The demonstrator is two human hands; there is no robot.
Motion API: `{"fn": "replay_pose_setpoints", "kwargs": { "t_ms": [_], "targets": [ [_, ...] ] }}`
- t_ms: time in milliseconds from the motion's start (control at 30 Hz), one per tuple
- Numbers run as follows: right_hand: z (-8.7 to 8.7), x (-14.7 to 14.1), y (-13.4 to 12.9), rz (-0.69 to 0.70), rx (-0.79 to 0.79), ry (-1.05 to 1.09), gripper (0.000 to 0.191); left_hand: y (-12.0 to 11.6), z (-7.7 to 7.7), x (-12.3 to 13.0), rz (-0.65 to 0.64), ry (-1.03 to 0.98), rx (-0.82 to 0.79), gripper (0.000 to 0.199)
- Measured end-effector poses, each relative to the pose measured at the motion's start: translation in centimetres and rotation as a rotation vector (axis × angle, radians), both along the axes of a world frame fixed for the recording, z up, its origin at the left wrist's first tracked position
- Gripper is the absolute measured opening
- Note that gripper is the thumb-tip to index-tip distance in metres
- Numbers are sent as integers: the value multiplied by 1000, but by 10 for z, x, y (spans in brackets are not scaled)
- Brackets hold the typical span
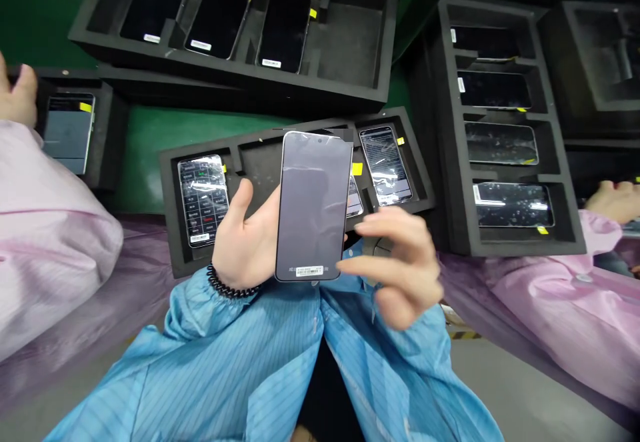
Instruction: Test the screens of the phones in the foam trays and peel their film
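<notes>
A smartphone point(314, 209) with a blank grey screen and a white barcode label at its lower edge is held up in front of me. My left hand point(245, 239) supports it from behind, thumb apart at the side and fingers hidden behind the phone. My right hand point(400, 265) is at the phone's lower right corner, slightly blurred, with its fingers apart; one fingertip meets or nearly meets the corner. Behind lies a black foam tray point(173, 255). In it are a phone showing a grid of buttons point(203, 195), a phone with text point(386, 165) and another partly covered phone point(354, 199).
Another foam tray point(387, 62) at the back holds three dark phones. On the right, a foam tray point(530, 245) carries several phones with yellow tabs. Co-workers in pink sleeves sit on both sides, one hand point(17, 99) at left beside a phone point(70, 132), another hand point(615, 201) at right.
</notes>
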State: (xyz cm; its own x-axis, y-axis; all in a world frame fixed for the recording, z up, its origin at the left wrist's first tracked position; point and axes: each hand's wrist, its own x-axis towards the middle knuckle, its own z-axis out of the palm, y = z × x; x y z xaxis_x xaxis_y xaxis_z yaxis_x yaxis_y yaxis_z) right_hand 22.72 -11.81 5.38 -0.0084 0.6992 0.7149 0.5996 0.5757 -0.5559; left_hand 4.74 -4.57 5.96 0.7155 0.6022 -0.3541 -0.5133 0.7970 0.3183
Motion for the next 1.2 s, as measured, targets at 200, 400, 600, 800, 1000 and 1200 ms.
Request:
{"fn": "replay_pose_setpoints", "kwargs": {
  "t_ms": [200, 400, 600, 800, 1000, 1200],
  "targets": [
    [-19, -23, -17, 55, 30, -449, 41, 0, -3, -3, 72, 43, 49, 66],
    [-24, -22, -19, 14, 73, -386, 41, -1, -5, -5, 88, 69, 87, 63],
    [-29, -22, -20, 34, 64, -434, 35, -1, -6, -7, 96, 73, 86, 62],
    [-30, -22, -19, 40, 86, -442, 32, -2, -6, -8, 88, 62, 103, 63],
    [-30, -23, -17, 58, 83, -449, 33, 0, -7, -8, 82, 62, 119, 62],
    [-32, -23, -13, 71, 74, -457, 35, -1, -7, -8, 88, 59, 120, 61]
  ]
}}
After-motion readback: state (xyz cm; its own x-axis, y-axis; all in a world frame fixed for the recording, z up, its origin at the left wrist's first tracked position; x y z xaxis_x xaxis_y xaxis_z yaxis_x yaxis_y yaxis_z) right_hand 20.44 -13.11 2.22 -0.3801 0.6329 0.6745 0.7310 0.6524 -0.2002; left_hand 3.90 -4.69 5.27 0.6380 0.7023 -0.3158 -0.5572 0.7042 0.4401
